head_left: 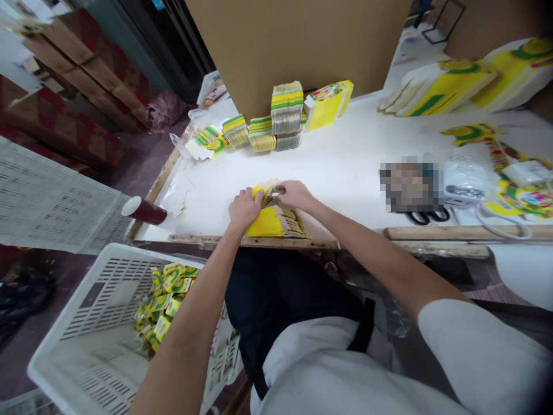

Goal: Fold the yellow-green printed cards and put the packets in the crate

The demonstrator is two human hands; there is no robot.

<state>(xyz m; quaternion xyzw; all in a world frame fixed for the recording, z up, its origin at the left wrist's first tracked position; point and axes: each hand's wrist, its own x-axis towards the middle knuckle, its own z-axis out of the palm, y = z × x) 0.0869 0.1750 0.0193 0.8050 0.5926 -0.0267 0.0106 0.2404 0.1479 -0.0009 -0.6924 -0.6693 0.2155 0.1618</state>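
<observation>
A row of flat yellow cartons [265, 222] lies at the table's front edge, their pale flaps fanned toward the right. My left hand [245, 206] holds a yellow carton [258, 189] at the row's far end, its thumb pressing on it. On the carton's right side, my right hand [294, 194] is closed with its fingertips pinched at the pale flaps. Fingers and flaps overlap there, so what exactly the pinch holds is hard to see.
Banded carton stacks [287, 109] stand at the back before a cardboard sheet [302, 40]. A maroon cup [144, 210] lies at the left edge above a white crate [108, 340] of small cartons [162, 305]. Black-handled scissors [427, 217] and a cable [503, 230] are right.
</observation>
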